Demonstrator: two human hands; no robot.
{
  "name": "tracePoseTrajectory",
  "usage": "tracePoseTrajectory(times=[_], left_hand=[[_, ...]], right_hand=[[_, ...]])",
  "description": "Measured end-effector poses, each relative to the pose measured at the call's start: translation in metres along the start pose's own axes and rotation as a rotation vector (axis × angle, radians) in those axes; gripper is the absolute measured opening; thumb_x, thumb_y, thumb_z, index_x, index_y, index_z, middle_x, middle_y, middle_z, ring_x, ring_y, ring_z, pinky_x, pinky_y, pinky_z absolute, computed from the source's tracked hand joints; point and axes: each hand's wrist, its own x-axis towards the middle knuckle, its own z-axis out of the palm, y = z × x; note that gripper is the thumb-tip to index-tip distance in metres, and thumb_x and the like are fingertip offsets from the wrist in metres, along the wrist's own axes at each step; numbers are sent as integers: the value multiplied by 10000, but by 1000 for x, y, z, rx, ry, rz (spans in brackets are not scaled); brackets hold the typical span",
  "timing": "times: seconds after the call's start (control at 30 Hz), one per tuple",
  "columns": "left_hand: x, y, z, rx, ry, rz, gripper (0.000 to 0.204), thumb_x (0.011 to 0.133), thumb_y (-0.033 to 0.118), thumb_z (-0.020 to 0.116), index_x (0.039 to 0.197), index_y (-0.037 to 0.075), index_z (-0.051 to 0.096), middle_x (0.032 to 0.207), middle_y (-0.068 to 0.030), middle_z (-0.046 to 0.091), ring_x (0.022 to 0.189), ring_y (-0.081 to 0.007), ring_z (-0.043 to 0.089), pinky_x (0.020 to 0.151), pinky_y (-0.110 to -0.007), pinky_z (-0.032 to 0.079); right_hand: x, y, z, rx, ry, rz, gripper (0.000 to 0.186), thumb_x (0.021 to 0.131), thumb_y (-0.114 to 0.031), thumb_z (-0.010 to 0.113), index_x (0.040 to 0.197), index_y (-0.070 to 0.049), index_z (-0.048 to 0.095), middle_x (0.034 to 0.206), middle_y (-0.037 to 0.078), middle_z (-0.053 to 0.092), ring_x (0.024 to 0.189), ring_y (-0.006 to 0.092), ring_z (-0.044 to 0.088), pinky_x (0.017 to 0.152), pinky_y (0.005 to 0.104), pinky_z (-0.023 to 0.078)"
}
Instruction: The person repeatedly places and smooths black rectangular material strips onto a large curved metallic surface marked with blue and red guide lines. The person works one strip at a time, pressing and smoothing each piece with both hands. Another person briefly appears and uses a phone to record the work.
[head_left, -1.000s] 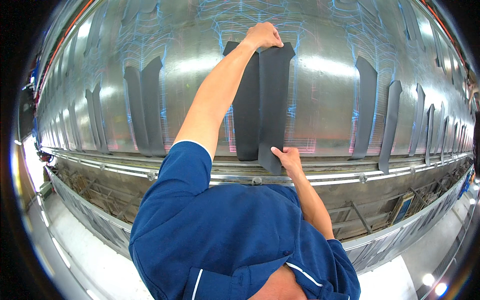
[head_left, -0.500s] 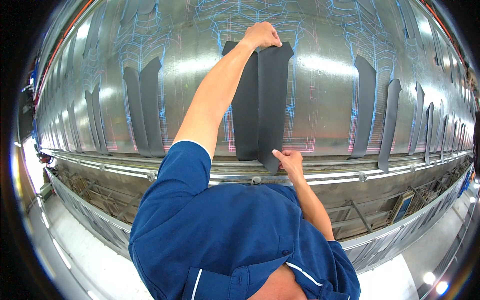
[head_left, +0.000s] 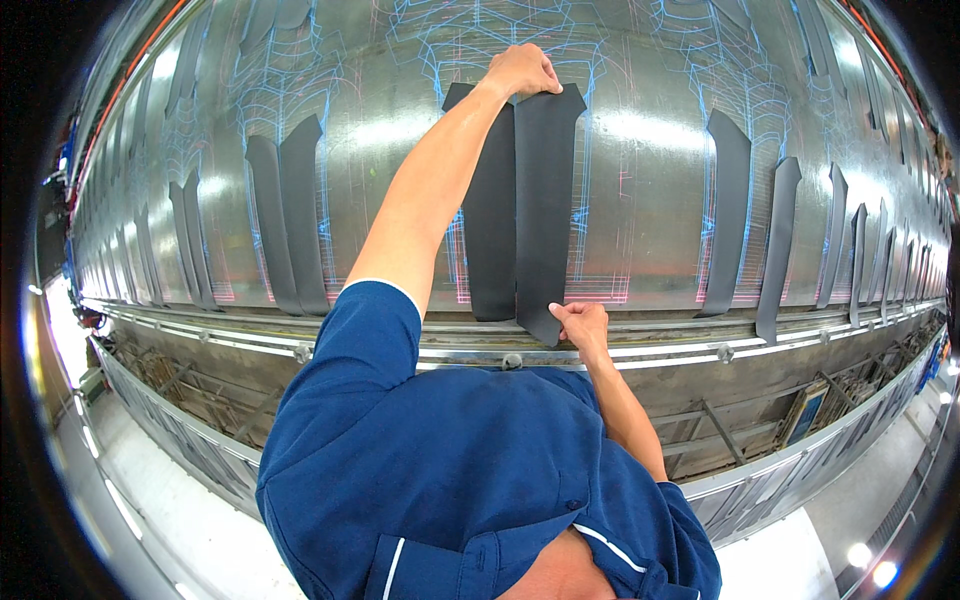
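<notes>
Head view, from the left: dark strips lie in pairs on a metal table (head_left: 665, 225), the nearest being a narrow strip (head_left: 270, 225) and its mate (head_left: 303, 220), edges close together. Judged by that, the left side looks done.

At the middle, a neighbouring strip (head_left: 493, 220) lies partly under the left forearm (head_left: 425, 190). The left hand (head_left: 522, 72) pinches the top edge of the held strip (head_left: 546, 200), which runs along that neighbour's right side; whether they overlap I cannot tell. Its lower end reaches past the table's near edge, over a metal rail (head_left: 640, 353). At that end the right hand (head_left: 583, 325) pinches the right edge, thumb on top, fingers partly hidden. This pair seems nearly set, though neither hand has let go.

Further right, a curved strip (head_left: 728, 215) and a slanted strip (head_left: 778, 245) lie apart, so that side looks unfinished.
</notes>
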Motion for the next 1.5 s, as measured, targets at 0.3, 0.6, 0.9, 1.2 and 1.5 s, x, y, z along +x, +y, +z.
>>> tracePoseTrajectory(times=[0.3, 0.6, 0.9, 1.2, 1.5], left_hand=[[1, 0, 0, 2, -5, -8, 302, 801, 420, 888, 980, 177, 886, 1038, -62, 844, 1045, -262, 778, 951, -419, 591], [-2, 2, -2, -6, -1, -4, 295, 800, 419, 887, 977, 183, 886, 1032, -64, 845, 1030, -264, 780, 945, -420, 593], [1, -2, 1, -11, 4, 1, 295, 795, 422, 887, 966, 182, 885, 1018, -66, 844, 1022, -263, 780, 925, -421, 592], [-3, -5, 5, -14, 110, 37, 410, 769, 404, 927, 1038, 119, 809, 1044, -74, 822, 1011, -275, 773, 902, -432, 589], [-96, 14, 70, -37, 653, 427, 164, 943, 142, 779, 1083, 102, 703, 1127, -79, 753, 1172, -337, 694, 1003, -471, 527]], right_hand=[[4, 4, 0, 16, -8, 9, 306, 914, -257, 883, 764, -6, 795, 615, 41, 684, 510, 112, 627, 519, 293, 497], [4, 0, 0, 14, -20, 4, 324, 907, -262, 883, 731, -8, 786, 601, 45, 682, 498, 112, 624, 508, 291, 494], [9, 8, 0, -22, -18, 7, 390, 896, -352, 879, 723, -11, 803, 601, 71, 707, 517, 152, 688, 569, 326, 549], [9, 6, 0, -16, -15, 12, 382, 895, -347, 875, 740, -3, 816, 614, 91, 727, 519, 161, 693, 575, 329, 562], [9, 4, 0, -50, 0, 26, 406, 895, -362, 873, 738, 8, 816, 618, 105, 735, 517, 172, 700, 574, 340, 571]])
